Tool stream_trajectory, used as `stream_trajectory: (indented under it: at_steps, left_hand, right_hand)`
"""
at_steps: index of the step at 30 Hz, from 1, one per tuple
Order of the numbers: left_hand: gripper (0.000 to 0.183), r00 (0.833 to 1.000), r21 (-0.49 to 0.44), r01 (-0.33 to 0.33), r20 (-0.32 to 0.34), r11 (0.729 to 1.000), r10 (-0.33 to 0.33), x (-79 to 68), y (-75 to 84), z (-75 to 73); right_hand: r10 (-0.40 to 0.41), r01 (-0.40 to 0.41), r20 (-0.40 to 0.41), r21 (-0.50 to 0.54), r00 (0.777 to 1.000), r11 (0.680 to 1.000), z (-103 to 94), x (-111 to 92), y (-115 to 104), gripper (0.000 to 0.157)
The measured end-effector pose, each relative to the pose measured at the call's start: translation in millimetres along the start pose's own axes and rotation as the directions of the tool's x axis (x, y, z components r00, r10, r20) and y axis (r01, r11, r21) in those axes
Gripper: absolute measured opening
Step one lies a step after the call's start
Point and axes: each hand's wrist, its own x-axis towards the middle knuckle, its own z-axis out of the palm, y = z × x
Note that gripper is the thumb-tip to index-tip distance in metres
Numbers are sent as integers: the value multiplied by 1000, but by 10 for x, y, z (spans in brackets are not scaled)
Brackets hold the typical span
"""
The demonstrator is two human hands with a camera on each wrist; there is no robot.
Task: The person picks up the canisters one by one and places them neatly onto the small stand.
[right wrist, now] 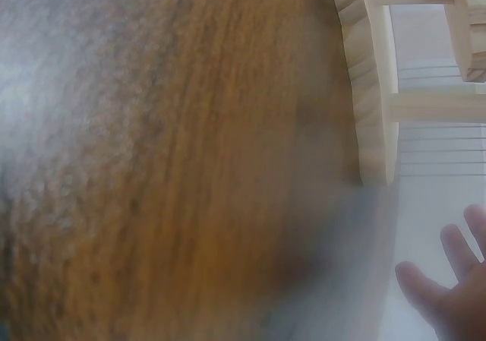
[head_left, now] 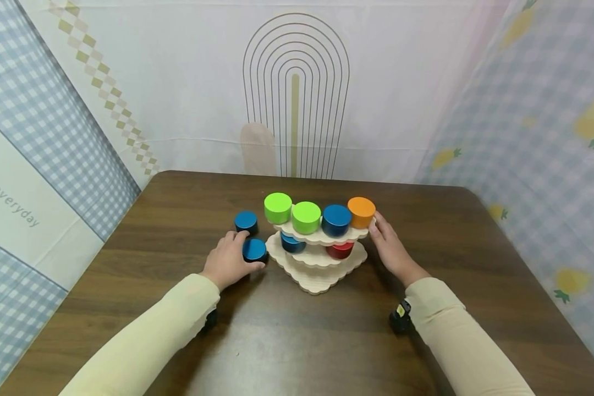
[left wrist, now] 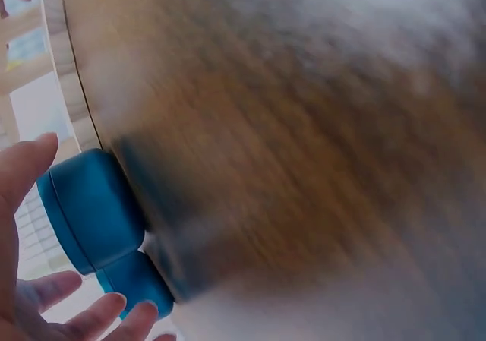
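Note:
In the head view my left hand (head_left: 226,260) spreads around a blue cylinder block (head_left: 254,250) on the table, left of a tiered wooden stand. Beyond that block is a second blue cylinder block (head_left: 246,221). The left wrist view shows thumb and fingers (left wrist: 99,316) apart, the near block (left wrist: 95,204) between them; firm contact cannot be made out. My right hand (head_left: 392,248) is at the right corner of the stand's top tier (head_left: 322,236), beside an orange block (head_left: 361,212), fingers extended. The right wrist view shows its fingers (right wrist: 458,251) spread.
Two green blocks (head_left: 306,217) and a blue block (head_left: 336,220) also stand on the top tier. Below it are a blue block (head_left: 293,243) and a red block (head_left: 340,250). The scalloped base (head_left: 313,283) rests on the brown table (head_left: 297,341). Patterned cloths hang around the table.

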Motion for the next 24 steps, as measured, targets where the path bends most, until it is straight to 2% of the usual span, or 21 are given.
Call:
stream_trajectory:
  at_steps: [4,12,19,24]
  left_hand:
    - [86,997,-74,59,52,996,-55,25,-6,-19]
    - [84,988,-185,106,129,977,-83,76,-33,16]
    - [83,982,-267,149,149,952,-112,102,-14,59]
    - [80,982,-293,167,137,941,-132,101,-11,83]
  right_hand:
    - [8,-8,0,-13,1000,1000,-2,0,-5,64]
    - [20,-20,-3,-7,1000,1000,8,-7,-10,66]
    - [15,-15,0,-1,1000,1000,4,-13,-14,64]
    - [29,-29,4,1,1000,1000,1,-16,-23,64]
